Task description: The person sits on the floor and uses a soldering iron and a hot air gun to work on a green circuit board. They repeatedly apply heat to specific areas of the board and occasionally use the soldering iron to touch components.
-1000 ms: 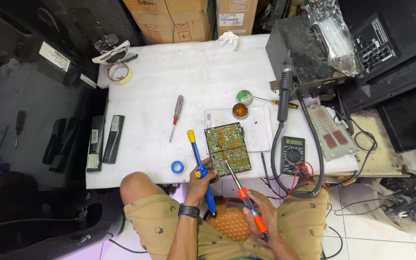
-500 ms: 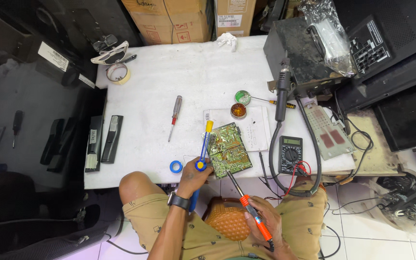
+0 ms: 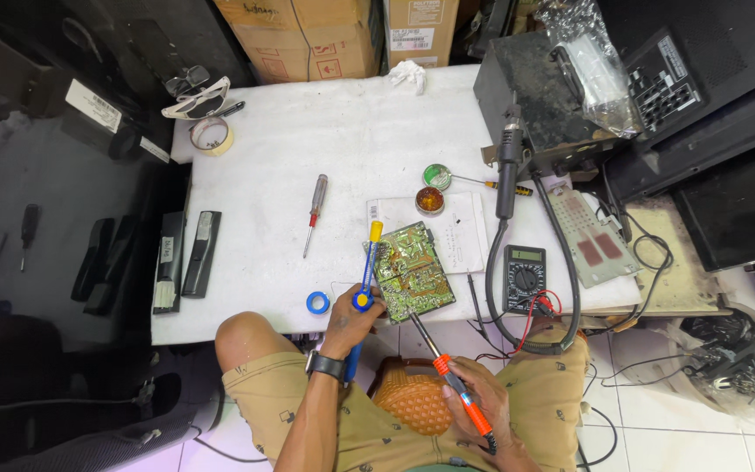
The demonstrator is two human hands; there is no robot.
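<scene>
A green circuit board [image 3: 411, 271] lies solder side up near the front edge of the white table [image 3: 342, 157]. My left hand [image 3: 351, 319] grips a blue desoldering pump with a yellow tip [image 3: 367, 262], its tip lying beside the board's left edge. My right hand [image 3: 474, 404] holds an orange-handled soldering iron [image 3: 447, 371], whose metal tip touches the board's lower edge. A black watch is on my left wrist. I sit with my knees under the table edge.
A red-handled screwdriver [image 3: 313, 210], a blue tape roll [image 3: 317, 303], a flux tin [image 3: 430, 201], a green solder reel [image 3: 438, 176], a multimeter [image 3: 524, 278] with red and black leads, and two remotes [image 3: 185, 258] lie around. A hot-air handle [image 3: 507, 170] hangs from a dark station [image 3: 543, 96]. Cardboard boxes stand behind.
My left hand has swung the pump from leaning left to almost upright along the board's left edge. The soldering iron tip has come up to the board's lower edge.
</scene>
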